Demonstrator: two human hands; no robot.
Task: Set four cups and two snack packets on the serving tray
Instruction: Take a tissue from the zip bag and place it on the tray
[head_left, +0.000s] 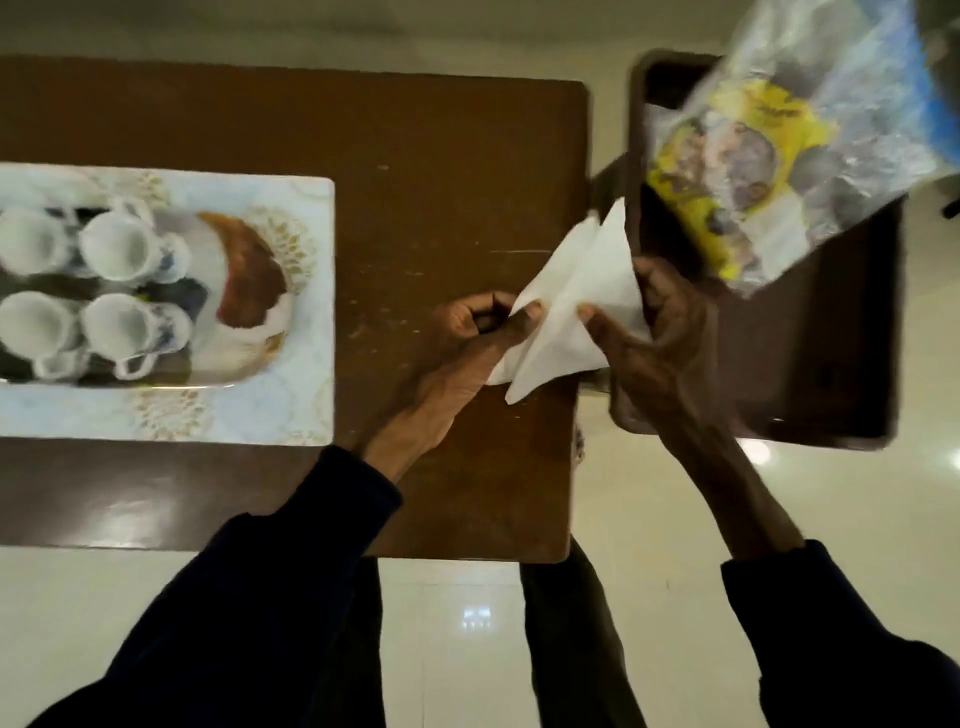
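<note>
Dark sleeves (291, 561) lead to both hands: left hand (467, 338) and right hand (654, 322) pinch a folded napkin (566, 317) at the table's (415, 156) right edge, seemingly for folding.

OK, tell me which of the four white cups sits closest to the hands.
The lower right cup in the cluster of four on the patterned tray; it is on the hands' side and in the row nearer the person.

Four cups (85, 291) stand two by two on a serving tray (311, 260) at the left end of the table (415, 156). At the table's right edge, a folded napkin (571, 312) sits between the left hand (467, 338) and right hand (660, 322). Just beyond that edge lies a second tray (810, 374), a snack packet (753, 171) over its far end.
</note>
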